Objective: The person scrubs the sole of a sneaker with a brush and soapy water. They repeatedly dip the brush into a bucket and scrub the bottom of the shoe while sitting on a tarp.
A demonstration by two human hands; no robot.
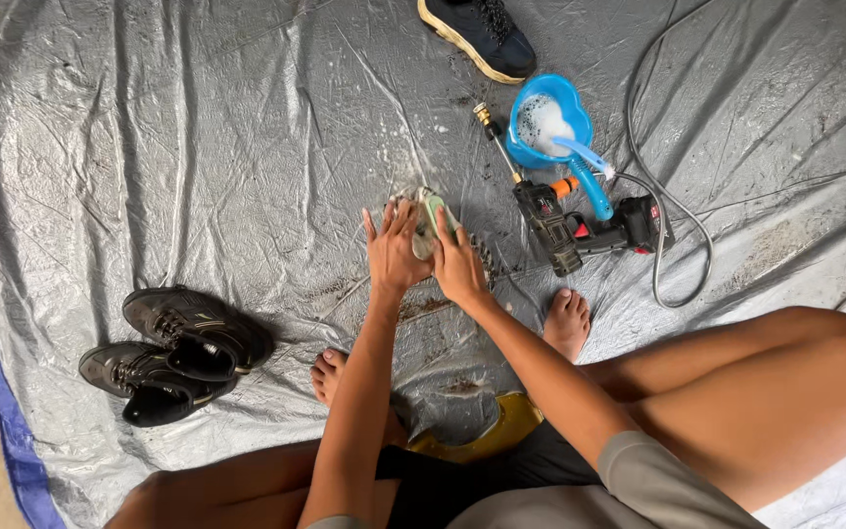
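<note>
Both hands on the shoe (430, 217), which lies on the grey tarp (198, 127) just left of the pressure washer gun (580, 230). The gun is my landmark for everything below.

Left hand (394, 253): fingers spread flat, pressing the shoe's near side, not closed around it. Right hand (457, 266): curled over the shoe's other side; it looks like a hold, but I can't see if anything else is under the palm.

Around the gun:
- blue basin (545, 122) with suds just above it, blue-handled brush (587, 167) resting from the basin down toward the gun
- grey hose (668, 196) looping right of it
- single dark shoe (477, 34) farther up
- dark pair (173, 353) well to the left
- my bare feet just below it, right foot (567, 321) nearest

Risks as I judge them:
- tarp is wet and soapy, shoe held mostly by flat pressure, so it could skid out from under the left hand
- gun sits close to my right wrist; an elbow swing could knock it or the basin and spill suds
- hose loop near my right foot, snag risk if I shift
</note>
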